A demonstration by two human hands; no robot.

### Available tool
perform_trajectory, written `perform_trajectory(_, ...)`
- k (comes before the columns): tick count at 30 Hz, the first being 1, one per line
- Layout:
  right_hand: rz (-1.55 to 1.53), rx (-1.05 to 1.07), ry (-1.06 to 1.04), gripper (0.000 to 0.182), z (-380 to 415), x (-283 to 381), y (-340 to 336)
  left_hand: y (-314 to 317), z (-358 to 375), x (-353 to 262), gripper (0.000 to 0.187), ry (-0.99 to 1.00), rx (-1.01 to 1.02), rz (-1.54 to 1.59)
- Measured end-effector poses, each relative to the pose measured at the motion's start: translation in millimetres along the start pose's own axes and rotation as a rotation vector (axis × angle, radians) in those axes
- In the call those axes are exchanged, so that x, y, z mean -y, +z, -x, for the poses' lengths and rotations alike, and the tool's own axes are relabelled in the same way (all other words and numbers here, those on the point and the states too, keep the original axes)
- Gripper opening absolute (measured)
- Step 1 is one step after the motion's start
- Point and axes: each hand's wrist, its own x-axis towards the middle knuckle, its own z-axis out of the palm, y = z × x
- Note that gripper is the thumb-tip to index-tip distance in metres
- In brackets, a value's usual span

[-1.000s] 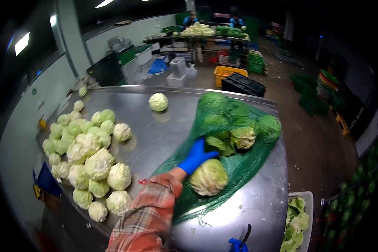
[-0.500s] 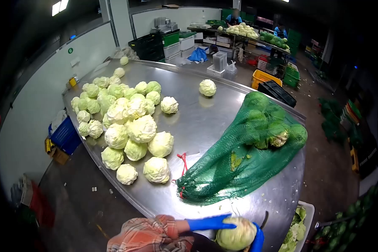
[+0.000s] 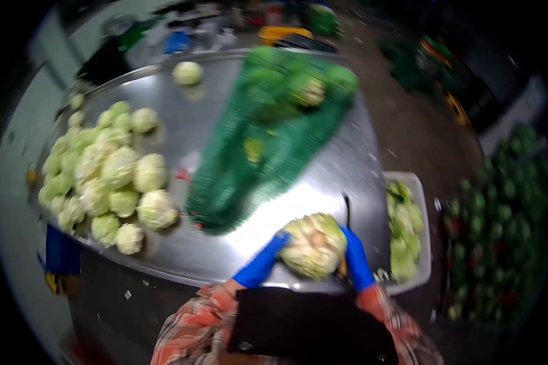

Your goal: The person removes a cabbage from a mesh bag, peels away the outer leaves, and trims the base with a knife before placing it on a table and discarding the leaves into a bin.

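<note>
A pale green cabbage (image 3: 313, 246) is held at the front edge of the metal table (image 3: 225, 261), its cut stem end facing up. My left hand (image 3: 268, 252), in a blue glove, grips its left side. On its right side presses my gloved right hand (image 3: 356, 258), fingers closed around what looks like a knife. The dark, narrow blade (image 3: 347, 210) sticks up beyond that hand, and a brownish handle end shows below, beside the cabbage. Motion blur hides the exact finger positions. Beyond the cabbage lies a green mesh bag (image 3: 274, 158) with several cabbages inside.
Many trimmed cabbages (image 3: 115, 164) are piled on the table's left side, with a single cabbage (image 3: 187, 73) near the far edge. At the right stands a white bin (image 3: 425, 243) of loose leaves. Many green cabbages (image 3: 499, 231) fill the far right floor area.
My view has turned right and down. The cabbage has been turned so its stem end faces up. My left hand has moved from its top to its left side.
</note>
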Motion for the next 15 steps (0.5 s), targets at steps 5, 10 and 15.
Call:
perform_trajectory(5, 0.146, 0.166, -0.025, 0.038, -26, 49, -36, 55, -31, -20, 0.071, 0.413, -0.053, -0.127)
perform_trajectory(10, -0.100, 0.164, 0.195, 0.046, -7, 6, -69, 67, -28, 2, 0.072, 0.474, -0.135, -0.608)
perform_trajectory(15, -0.163, 0.177, 0.300, 0.050, 18, -9, -105, 119, -3, -1, 0.079, 0.254, -0.461, -0.547)
